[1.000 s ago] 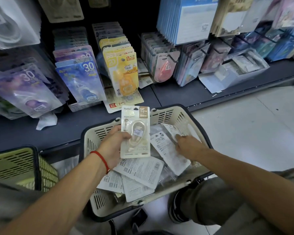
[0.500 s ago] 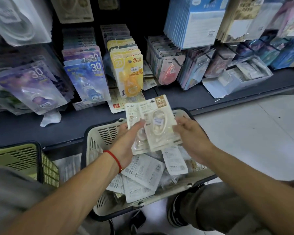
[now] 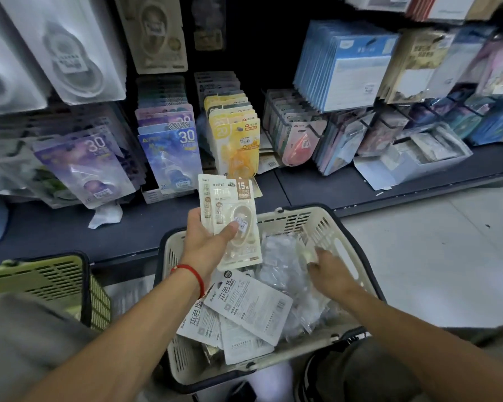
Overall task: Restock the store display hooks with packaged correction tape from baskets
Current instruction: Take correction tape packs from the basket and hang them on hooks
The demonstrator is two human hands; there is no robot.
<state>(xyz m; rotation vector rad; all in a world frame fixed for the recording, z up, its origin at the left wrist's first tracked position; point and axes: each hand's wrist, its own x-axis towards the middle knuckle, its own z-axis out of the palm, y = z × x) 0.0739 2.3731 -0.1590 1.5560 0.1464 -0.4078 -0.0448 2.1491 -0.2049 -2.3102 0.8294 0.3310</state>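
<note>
Left hand: I am holding my left hand [image 3: 208, 245] up over the far left corner of the cream basket [image 3: 357, 259], thumb curled across the front and fingers behind, gripping a small stack of correction tape packs [image 3: 230, 216]. At least two packs are showing, fanned a little, the front one bearing a brown "15M" tag.

Left wrist: a red string bracelet [image 3: 190, 272] is circling it.

Right hand: I am reaching my right hand [image 3: 328, 269] down into the right side of the same basket, fingers bent among the clear-wrapped packs. Something pale is lying at my fingertips, but motion blur is hiding whether I am pinching it, so I cannot tell the grip.

Loose packs: more correction tape packs in the basket [image 3: 249, 303] are lying mostly face down, their white printed backs up, overlapping each other near the left and middle.

Cream basket: it is sitting on the floor just near the dark bottom shelf [image 3: 331, 187], between my two forearms.

Green basket: a second, green basket [image 3: 45, 277] is standing to the near left, just beside the cream one.

Display: far beyond my hands, rows of hanging packs are filling the hooks, among them purple "30" packs [image 3: 83, 166], blue "30" packs [image 3: 170, 158] and yellow packs [image 3: 238, 146].

Far right: blue-edged packets [image 3: 349, 68] are hanging above an open white box [image 3: 413, 166] on the shelf.
</note>
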